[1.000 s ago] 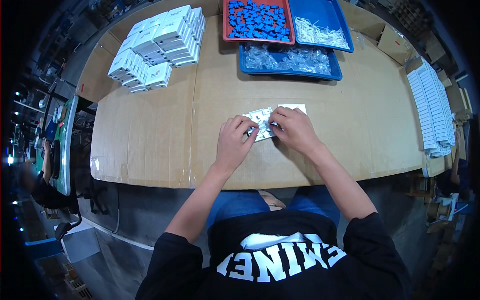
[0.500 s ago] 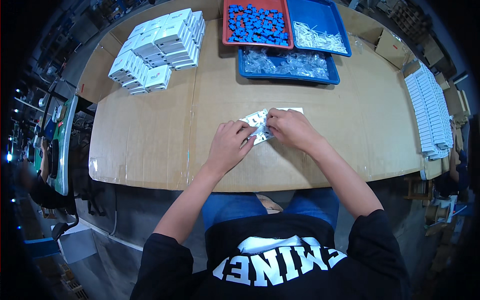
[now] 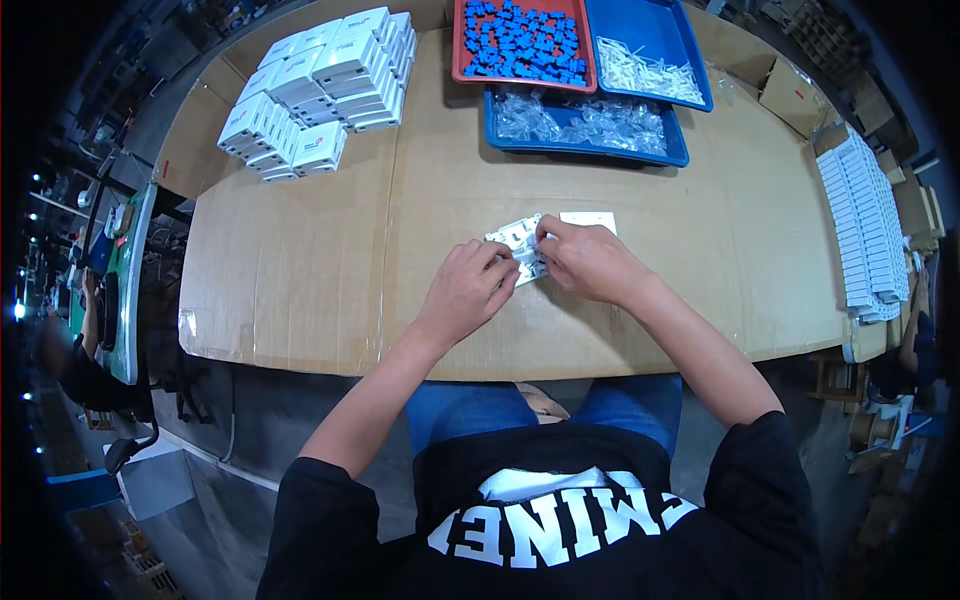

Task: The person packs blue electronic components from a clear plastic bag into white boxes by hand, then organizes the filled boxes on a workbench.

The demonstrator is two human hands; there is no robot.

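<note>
The right hand (image 3: 590, 264) looks more bunched now over the white plastic housing (image 3: 516, 237) on the cardboard tabletop (image 3: 300, 270), so work stays there; left hand (image 3: 468, 287) touches its left side. Clamped? Can't tell.

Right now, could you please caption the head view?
Left hand and right hand touch a white part over brown cardboard.

Holding white plastic part (image 3: 521, 238) in left hand (image 3: 467, 284), touching it with right hand (image 3: 592, 262), over cardboard tabletop (image 3: 300, 260). Got red tray (image 3: 524, 85) of blue pieces (image 3: 522, 42) ahead, white boxes (image 3: 345, 58) at left.
</note>
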